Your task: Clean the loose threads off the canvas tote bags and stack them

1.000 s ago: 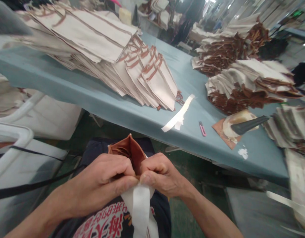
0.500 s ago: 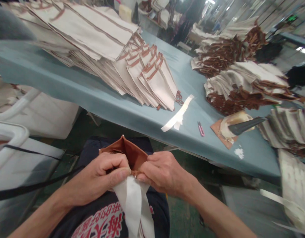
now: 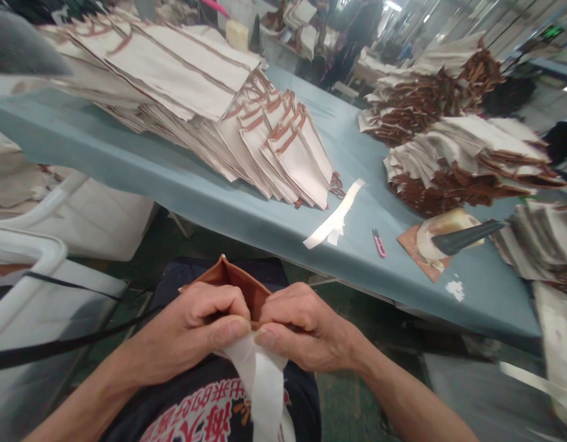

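Observation:
A fabric bag [image 3: 252, 287] with a brown inside is held in my lap, its brown corner pointing away from me. My left hand [image 3: 203, 325] pinches its near edge between thumb and curled fingers. Close beside it, my right hand [image 3: 306, 325] grips the same edge, the two thumbs almost touching. Below the thumbs hangs a white, flat band or flap [image 3: 267, 390] over my dark shirt; whether it is part of the bag I cannot tell. The fingertips under the edge are hidden.
The blue-green table [image 3: 209, 215] bears stacked cream bags [image 3: 182, 73] with brown trim, white strips [image 3: 336, 215], pink thread snips [image 3: 379, 244] and a glue container [image 3: 433, 239] with a dark handle. More cream-and-brown piles [image 3: 467, 159] lie right. White bins [image 3: 94, 209] stand left.
My right hand has moved left and closer to my left hand, its thumb now on the near edge. The brown opening looks narrower, and the white band has shifted a little.

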Demonstrator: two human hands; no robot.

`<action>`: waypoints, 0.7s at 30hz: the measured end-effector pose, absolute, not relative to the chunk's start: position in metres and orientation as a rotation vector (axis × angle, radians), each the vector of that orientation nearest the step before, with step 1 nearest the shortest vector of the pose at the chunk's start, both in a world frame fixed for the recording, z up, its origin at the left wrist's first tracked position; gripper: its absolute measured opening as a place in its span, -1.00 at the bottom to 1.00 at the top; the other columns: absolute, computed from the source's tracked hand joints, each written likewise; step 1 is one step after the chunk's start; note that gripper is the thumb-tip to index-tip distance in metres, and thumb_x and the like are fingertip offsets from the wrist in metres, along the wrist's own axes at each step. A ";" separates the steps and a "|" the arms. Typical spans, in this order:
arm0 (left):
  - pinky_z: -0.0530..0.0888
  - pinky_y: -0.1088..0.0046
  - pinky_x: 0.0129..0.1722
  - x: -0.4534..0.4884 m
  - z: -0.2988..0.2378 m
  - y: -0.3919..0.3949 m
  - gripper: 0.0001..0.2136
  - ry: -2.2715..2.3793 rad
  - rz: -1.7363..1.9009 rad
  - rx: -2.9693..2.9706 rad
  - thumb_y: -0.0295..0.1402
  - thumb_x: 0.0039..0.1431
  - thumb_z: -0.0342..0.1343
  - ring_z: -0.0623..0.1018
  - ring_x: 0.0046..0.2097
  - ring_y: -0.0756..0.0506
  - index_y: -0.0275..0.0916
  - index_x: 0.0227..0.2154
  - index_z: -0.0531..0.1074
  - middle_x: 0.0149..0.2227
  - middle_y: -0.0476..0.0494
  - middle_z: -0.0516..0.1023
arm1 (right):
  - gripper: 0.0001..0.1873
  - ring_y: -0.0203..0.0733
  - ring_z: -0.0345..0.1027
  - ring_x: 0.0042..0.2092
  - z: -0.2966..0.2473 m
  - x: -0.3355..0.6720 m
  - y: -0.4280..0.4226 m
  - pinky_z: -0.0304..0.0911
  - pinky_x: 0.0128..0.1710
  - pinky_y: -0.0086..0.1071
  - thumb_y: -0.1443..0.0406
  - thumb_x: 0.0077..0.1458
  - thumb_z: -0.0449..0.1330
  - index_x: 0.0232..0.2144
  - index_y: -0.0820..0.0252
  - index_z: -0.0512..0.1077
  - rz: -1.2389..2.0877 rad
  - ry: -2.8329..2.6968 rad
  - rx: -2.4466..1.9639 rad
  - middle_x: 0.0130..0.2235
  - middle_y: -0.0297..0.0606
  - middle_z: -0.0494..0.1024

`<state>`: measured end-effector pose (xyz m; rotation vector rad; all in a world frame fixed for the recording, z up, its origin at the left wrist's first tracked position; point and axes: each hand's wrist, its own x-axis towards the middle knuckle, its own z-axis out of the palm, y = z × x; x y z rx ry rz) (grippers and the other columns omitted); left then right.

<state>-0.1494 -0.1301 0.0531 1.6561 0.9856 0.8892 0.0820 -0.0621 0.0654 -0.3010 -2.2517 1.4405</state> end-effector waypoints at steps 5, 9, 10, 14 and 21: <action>0.35 0.46 -0.34 -0.164 0.051 -0.129 -0.38 1.044 0.908 1.741 -0.04 0.72 -0.29 0.40 -0.41 -0.03 -0.18 -0.43 0.42 -0.45 0.04 0.47 | -0.45 -0.32 0.15 -0.46 0.078 0.111 -0.055 0.10 -0.40 -0.39 0.09 0.63 0.10 -0.48 0.11 0.28 1.378 -2.189 -0.445 -0.50 -0.42 0.32; 0.41 0.50 -0.24 -0.162 0.053 -0.128 -0.57 1.052 0.847 1.861 -0.29 0.63 -0.15 0.51 -0.34 -0.03 -0.17 -0.39 0.47 -0.39 0.05 0.57 | -0.59 -0.27 0.35 -0.37 0.075 0.131 -0.046 0.24 -0.33 -0.41 0.15 0.60 0.09 -0.32 0.18 0.50 1.390 -2.248 -0.714 -0.36 -0.31 0.56; 0.42 0.51 -0.21 -0.159 0.054 -0.128 -0.65 1.052 0.826 1.894 -0.33 0.57 -0.07 0.54 -0.31 -0.03 -0.17 -0.37 0.50 -0.36 0.06 0.59 | -0.63 -0.25 0.40 -0.34 0.072 0.134 -0.044 0.27 -0.31 -0.41 0.18 0.58 0.10 -0.27 0.18 0.54 1.379 -2.265 -0.763 -0.33 -0.29 0.61; 0.45 0.55 -0.11 -0.148 0.061 -0.126 -0.80 1.081 0.776 2.004 -0.46 0.36 0.06 0.61 -0.25 0.00 -0.16 -0.30 0.59 -0.31 0.10 0.67 | -0.76 -0.20 0.51 -0.26 0.063 0.138 -0.036 0.34 -0.20 -0.38 0.35 0.44 0.10 -0.20 0.16 0.58 1.145 -2.373 -0.822 -0.25 -0.25 0.70; 0.44 0.62 -0.20 -0.141 0.087 -0.105 -0.79 1.031 0.732 2.058 -0.46 0.37 0.09 0.64 -0.28 0.05 -0.09 -0.25 0.62 -0.31 0.20 0.71 | -0.88 -0.15 0.48 -0.27 0.091 0.116 -0.041 0.36 -0.14 -0.27 0.30 0.34 0.16 -0.23 0.13 0.50 0.734 -2.455 -0.512 -0.27 -0.25 0.68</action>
